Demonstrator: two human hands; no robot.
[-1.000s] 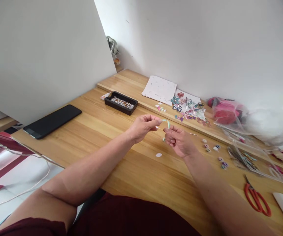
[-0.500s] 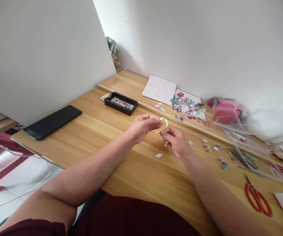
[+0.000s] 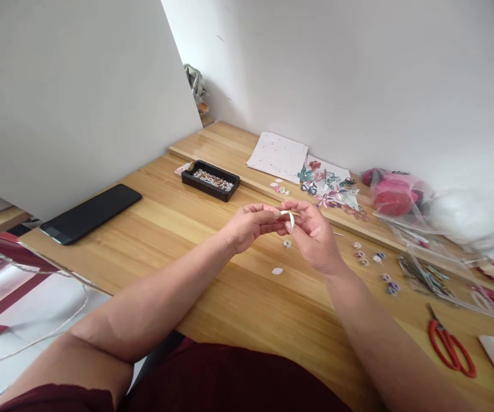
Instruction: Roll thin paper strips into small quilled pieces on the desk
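Note:
Above the wooden table (image 3: 212, 297), my left hand (image 3: 250, 224) and my right hand (image 3: 313, 234) meet fingertip to fingertip. Between them is a small pale green paper strip (image 3: 290, 218), curled into a loop. Both hands pinch it, thumbs and forefingers closed. Just below the hands, a tiny paper coil (image 3: 287, 244) and a white oval scrap (image 3: 277, 270) lie on the table. Small rolled paper pieces (image 3: 363, 257) are scattered to the right of my right hand.
A black tray of beads (image 3: 210, 179) and a black phone (image 3: 91, 213) lie to the left. White sheets (image 3: 277, 155) with coloured quilled flowers (image 3: 328, 191) sit at the back. Plastic bags (image 3: 439, 269), a pink bundle (image 3: 395, 194) and red scissors (image 3: 449, 348) are on the right.
My right hand has risen from near the table up to the strip and now pinches it together with my left hand. The strip has curled tighter.

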